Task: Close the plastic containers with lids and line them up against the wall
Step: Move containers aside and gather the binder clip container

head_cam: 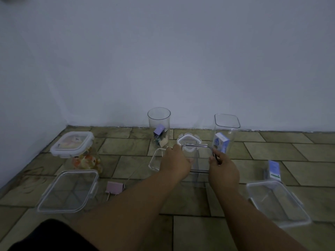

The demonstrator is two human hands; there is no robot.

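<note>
My left hand (176, 160) and my right hand (223, 167) grip the two sides of a clear square lid with a dark rim (196, 146). The lid sits level on top of a clear square container (198, 180) standing on the floor. By the wall stand an open round container (159, 122) with binder clips inside and an open tall square container (226, 124) holding a blue-and-white box. A white-rimmed lid (189, 139) lies between them. Another clear lid (155, 160) lies just left of my left hand. At the left stands a closed container with a white lid (72, 144).
A wide clear container (68, 191) lies at the front left, and a pink binder clip (115, 188) is beside it. A second wide clear container (277, 201) sits at the front right, with a blue box (273, 168) behind it. The floor is tiled and meets a white wall.
</note>
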